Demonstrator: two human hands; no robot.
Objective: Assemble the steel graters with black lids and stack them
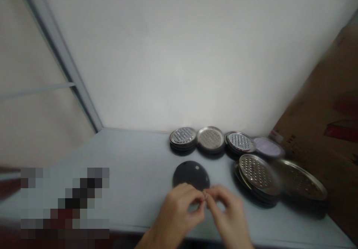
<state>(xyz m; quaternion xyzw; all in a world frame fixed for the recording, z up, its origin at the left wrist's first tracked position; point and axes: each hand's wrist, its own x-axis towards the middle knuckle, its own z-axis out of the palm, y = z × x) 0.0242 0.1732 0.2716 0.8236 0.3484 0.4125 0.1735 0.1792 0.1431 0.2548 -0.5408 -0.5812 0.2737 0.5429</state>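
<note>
My left hand and my right hand meet low in the middle of the view. Thumb and forefinger of each are pinched together, fingertips touching, on something small and shiny that I cannot make out. Just beyond the fingers a dark round disc lies flat on the table, its near edge partly hidden by my left hand. To the right of my right hand stands a stack of round metal grater discs, the top one tilted.
Along the wall stand more stacks of grater discs, a pale disc and a lilac-topped disc. A large metal disc leans near a cardboard box. A blurred-out patch covers the table at lower left.
</note>
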